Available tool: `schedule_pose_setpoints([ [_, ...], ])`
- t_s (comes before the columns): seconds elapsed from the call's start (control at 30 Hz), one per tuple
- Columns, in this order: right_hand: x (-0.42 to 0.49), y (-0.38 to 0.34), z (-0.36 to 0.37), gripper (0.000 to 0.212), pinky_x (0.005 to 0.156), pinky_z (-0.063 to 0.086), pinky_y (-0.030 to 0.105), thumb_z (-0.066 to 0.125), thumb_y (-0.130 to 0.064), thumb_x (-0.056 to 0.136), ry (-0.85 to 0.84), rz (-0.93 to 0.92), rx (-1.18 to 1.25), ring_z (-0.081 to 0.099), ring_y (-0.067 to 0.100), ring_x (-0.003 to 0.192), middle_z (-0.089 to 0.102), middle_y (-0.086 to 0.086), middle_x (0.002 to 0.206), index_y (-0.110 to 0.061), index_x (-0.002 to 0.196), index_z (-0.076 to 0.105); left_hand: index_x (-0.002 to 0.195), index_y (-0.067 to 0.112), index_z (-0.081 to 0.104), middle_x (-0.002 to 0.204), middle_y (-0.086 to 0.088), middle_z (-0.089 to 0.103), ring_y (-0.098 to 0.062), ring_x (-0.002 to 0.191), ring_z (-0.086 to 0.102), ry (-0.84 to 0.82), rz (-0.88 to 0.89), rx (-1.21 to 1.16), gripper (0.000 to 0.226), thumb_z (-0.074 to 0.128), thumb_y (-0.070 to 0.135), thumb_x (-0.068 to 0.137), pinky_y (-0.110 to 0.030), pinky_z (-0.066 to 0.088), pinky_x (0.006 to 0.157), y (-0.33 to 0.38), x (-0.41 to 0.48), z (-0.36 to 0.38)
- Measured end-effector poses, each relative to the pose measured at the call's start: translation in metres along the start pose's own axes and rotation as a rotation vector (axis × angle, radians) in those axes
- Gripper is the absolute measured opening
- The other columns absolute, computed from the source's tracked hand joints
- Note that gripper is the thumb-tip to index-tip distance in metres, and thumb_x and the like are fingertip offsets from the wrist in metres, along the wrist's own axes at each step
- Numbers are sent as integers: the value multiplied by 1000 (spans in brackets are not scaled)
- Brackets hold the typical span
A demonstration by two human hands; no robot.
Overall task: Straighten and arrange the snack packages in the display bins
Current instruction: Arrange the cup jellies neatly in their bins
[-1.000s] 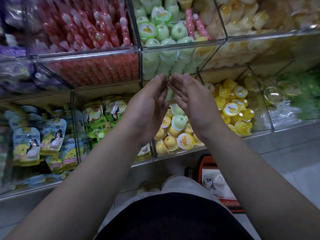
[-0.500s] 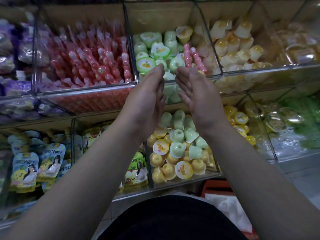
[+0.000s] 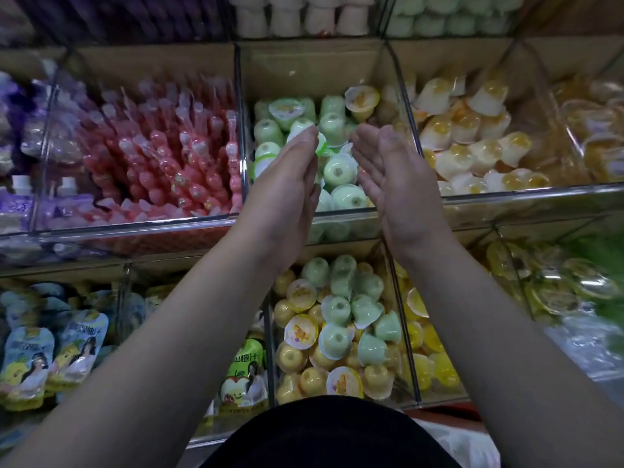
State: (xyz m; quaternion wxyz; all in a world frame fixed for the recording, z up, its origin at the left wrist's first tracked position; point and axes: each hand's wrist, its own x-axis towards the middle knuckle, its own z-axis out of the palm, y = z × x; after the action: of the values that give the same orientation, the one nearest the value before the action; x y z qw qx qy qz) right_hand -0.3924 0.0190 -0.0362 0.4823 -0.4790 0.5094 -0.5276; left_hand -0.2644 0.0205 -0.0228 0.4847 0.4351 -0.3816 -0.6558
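1. Clear display bins (image 3: 135, 226) line the shelves.
2. Pale green, dome-shaped jelly cups (image 3: 341, 170) lie jumbled in the middle upper bin.
3. Left hand (image 3: 287, 187) and right hand (image 3: 398, 184) hover over them, fingers (image 3: 305, 140) straight, holding nothing.

Hands: 2, L hand (image 3: 287, 190) + R hand (image 3: 401, 187). Mid-row bins (image 3: 135, 227): 5 in view, 1 each of purple packs (image 3: 13, 204), red sticks (image 3: 162, 157), green cups (image 3: 341, 168), orange-white cups (image 3: 472, 130), clear cups (image 3: 594, 123). Lower mixed bin (image 3: 412, 373): 3 lid-up cups (image 3: 301, 331); rest piled, no exact cnt.
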Motion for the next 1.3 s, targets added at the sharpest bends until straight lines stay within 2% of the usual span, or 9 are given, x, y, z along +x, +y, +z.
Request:
schedule_pose_setpoints([
  [0.13, 20, 10, -11, 42, 116, 33, 43, 43, -74, 75, 34, 16, -84, 39, 9, 140, 52, -5, 145, -48, 96, 68, 153, 23, 32, 158, 13, 32, -1, 143, 29, 24, -43, 4, 52, 38, 39, 104, -29, 23, 118, -7, 18, 8],
  [0.3, 46, 23, -29, 78, 119, 24, 48, 37, -77, 72, 72, 39, -204, 30, 10, 145, 49, -9, 147, -32, 132, 59, 152, 24, 35, 156, 15, 36, -1, 141, 33, 43, -84, 29, 54, 44, 41, 102, -27, 28, 115, -13, 38, 15],
  [0.43, 60, 31, -40, 75, 116, 31, 47, 40, -73, 73, 81, 115, -229, 36, 13, 142, 48, -3, 149, -30, 130, 62, 147, 24, 41, 152, 14, 41, -3, 137, 38, 0, -113, 62, 47, 38, 42, 104, -25, 34, 105, -15, 49, 26],
  [0.6, 84, 42, -51, 64, 108, 35, 38, 45, -70, 84, -58, 258, -228, 42, 11, 135, 37, -10, 152, -36, 138, 50, 100, 28, 63, 83, 30, 69, 15, 76, 62, -6, -155, 47, 26, 38, 36, 104, -23, 41, 77, -25, 64, 42],
  [0.7, 95, 42, -50, 70, 88, 47, 27, 46, -65, 89, -158, 335, -254, 50, -1, 124, 25, -16, 155, -33, 150, 36, 113, 27, 63, 104, 20, 68, -1, 88, 60, 22, -206, -6, 27, 41, 38, 102, -27, 36, 64, -28, 69, 51],
  [0.83, 106, 46, -49, 93, 98, 49, 40, 48, -76, 65, -258, 403, -327, 47, 9, 133, 13, -6, 165, -34, 147, 41, 107, 25, 62, 100, 10, 64, -6, 77, 53, 23, -240, -10, 26, 39, 38, 103, -26, 33, 58, -31, 72, 54],
  [0.97, 101, 40, -51, 75, 102, 45, 43, 47, -67, 83, -274, 450, -336, 52, 12, 125, 30, 0, 159, -26, 145, 46, 111, 21, 63, 109, 7, 70, -6, 94, 61, -25, -229, 5, 34, 34, 36, 105, -23, 45, 74, -34, 73, 49],
  [1.1, 96, 34, -57, 41, 89, 51, 44, 48, -44, 100, -273, 535, -248, 61, 24, 112, 67, 7, 121, -17, 129, 59, 99, 24, 64, 91, 14, 72, -3, 95, 65, -55, -208, 47, 24, 45, 38, 100, -18, 51, 80, -28, 68, 44],
  [1.3, 87, 25, -53, 46, 101, 50, 52, 59, -44, 90, -288, 485, -333, 62, 29, 114, 65, 10, 124, -14, 124, 64, 125, 18, 61, 96, 5, 69, -14, 99, 60, 5, -224, -30, 28, 47, 25, 101, -30, 51, 83, -29, 66, 41],
])
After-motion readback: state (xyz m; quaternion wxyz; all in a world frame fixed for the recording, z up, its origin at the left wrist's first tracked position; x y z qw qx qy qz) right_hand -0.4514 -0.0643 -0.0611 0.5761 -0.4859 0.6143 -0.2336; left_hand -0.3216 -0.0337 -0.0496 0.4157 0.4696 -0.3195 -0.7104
